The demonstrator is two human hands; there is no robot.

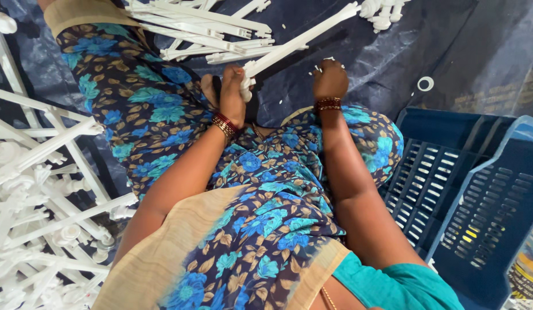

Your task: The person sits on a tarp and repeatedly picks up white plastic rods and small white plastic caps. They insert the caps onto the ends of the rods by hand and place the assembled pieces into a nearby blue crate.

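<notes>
My left hand (232, 92) is closed around the near end of a long white plastic moulded strip (303, 39) that slants up and away to the right. My right hand (330, 79) is fisted just right of that strip, over the dark blue sheet; a small white bit shows at its knuckles, and whether it holds anything is hidden. Red and gold bangles circle both wrists. My lap, in blue flowered cloth with a tan border, fills the middle.
Stacked white plastic strips (203, 28) lie on the dark blue tarpaulin (392, 51) ahead. A big heap of white moulded frames (42, 195) is at my left. A blue slotted crate (479, 201) stands at my right. A small white ring (425, 84) lies on the sheet.
</notes>
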